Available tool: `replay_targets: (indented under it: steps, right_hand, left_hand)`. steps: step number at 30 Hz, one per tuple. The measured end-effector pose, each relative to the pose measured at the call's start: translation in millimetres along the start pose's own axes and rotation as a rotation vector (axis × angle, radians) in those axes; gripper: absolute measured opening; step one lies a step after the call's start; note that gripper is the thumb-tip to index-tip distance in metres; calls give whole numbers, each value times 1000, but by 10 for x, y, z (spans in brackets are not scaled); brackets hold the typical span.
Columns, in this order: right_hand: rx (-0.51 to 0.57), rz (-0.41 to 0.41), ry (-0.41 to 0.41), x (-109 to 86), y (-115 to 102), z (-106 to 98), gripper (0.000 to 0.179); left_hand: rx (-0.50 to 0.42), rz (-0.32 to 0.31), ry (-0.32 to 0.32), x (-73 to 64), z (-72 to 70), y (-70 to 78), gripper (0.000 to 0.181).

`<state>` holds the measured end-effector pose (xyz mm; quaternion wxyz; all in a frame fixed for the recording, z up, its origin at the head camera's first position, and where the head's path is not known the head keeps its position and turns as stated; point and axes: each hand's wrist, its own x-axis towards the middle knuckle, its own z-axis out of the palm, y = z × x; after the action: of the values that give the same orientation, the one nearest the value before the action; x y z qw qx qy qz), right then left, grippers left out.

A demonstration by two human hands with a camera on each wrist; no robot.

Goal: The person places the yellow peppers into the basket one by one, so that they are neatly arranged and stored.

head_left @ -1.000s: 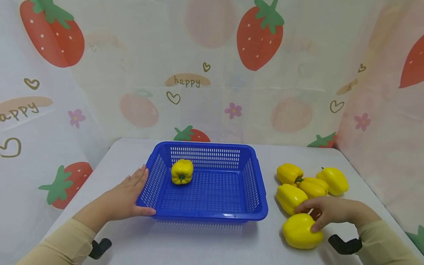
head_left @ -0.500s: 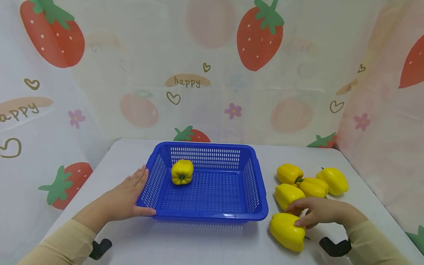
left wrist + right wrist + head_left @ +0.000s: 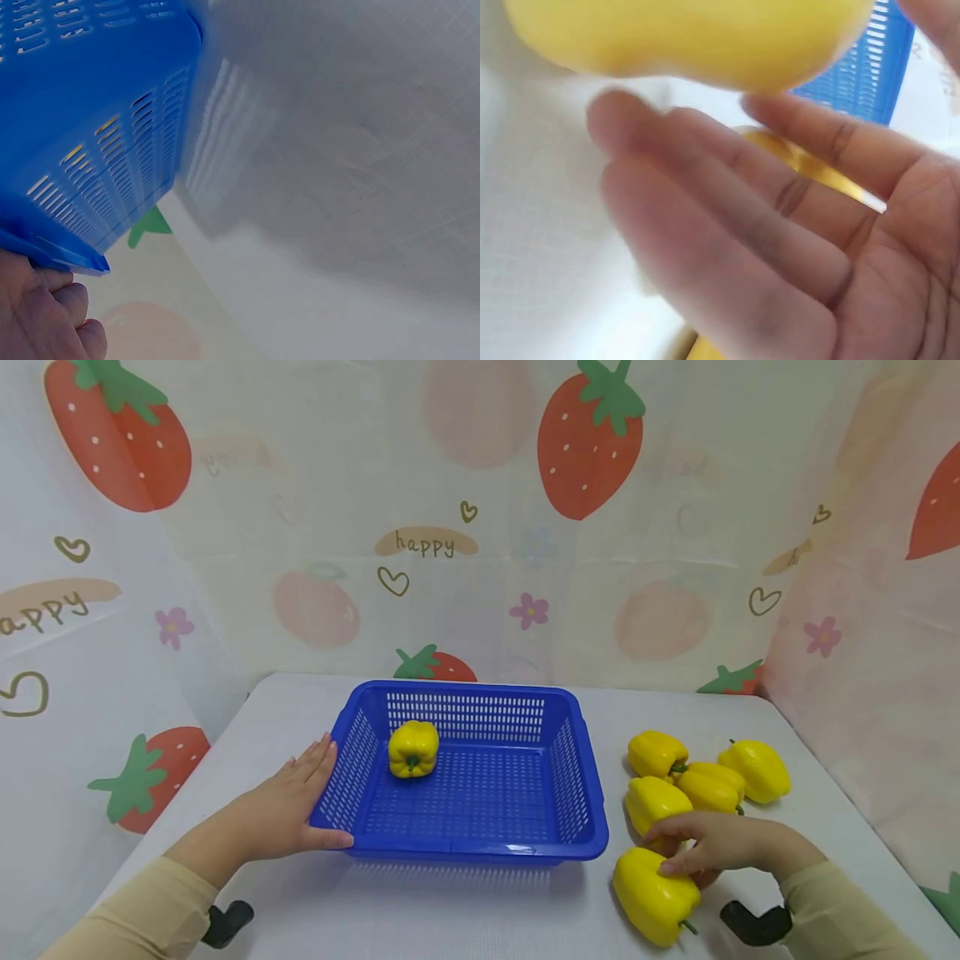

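Observation:
My left hand (image 3: 288, 802) lies along the left side of a blue plastic basket (image 3: 465, 847), fingers extended by the rim and thumb on its front corner. Inside the basket, toward the back left, sits one yellow bell pepper (image 3: 413, 749). At the front right, my right hand (image 3: 723, 845) pinches another yellow bell pepper (image 3: 651, 897), thumb on its upper side and index finger at its far side. That pepper lies tilted, its green stem facing front right. In the right wrist view the lower fingers (image 3: 727, 247) stand apart from it.
Several more yellow bell peppers (image 3: 708, 787) lie grouped just behind my right hand, one of them (image 3: 654, 806) close to its fingers. The white table (image 3: 420, 918) is enclosed by a strawberry-print cloth (image 3: 480, 593) at the back and sides.
The pepper under my right hand has shifted left and turned, so its stem now shows at the front right. My right hand has moved slightly left with it. The left hand stays put.

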<state>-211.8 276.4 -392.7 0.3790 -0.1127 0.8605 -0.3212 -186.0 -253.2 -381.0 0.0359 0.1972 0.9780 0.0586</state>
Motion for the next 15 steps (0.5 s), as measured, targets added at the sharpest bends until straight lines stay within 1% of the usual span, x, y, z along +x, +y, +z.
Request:
replay_targets:
  steps: [3, 8, 10, 11, 15]
  right_hand:
    - [27, -38, -40, -7, 34, -17, 53]
    - [41, -182, -158, -32, 93, -56, 65]
    - [28, -219, -193, -33, 106, -58, 68]
    - [24, -231, -207, -33, 106, -55, 69]
    - [18, -256, -222, -26, 112, -34, 72]
  left_hand:
    - [-9, -2, -5, -4, -10, 7, 122]
    - [-15, -4, -8, -3, -10, 7, 120]
    - [-15, -6, -9, -1, -6, 3, 120]
    - [-17, -6, -10, -1, -6, 2, 119]
    - [-22, -8, -13, 0, -3, -1, 119]
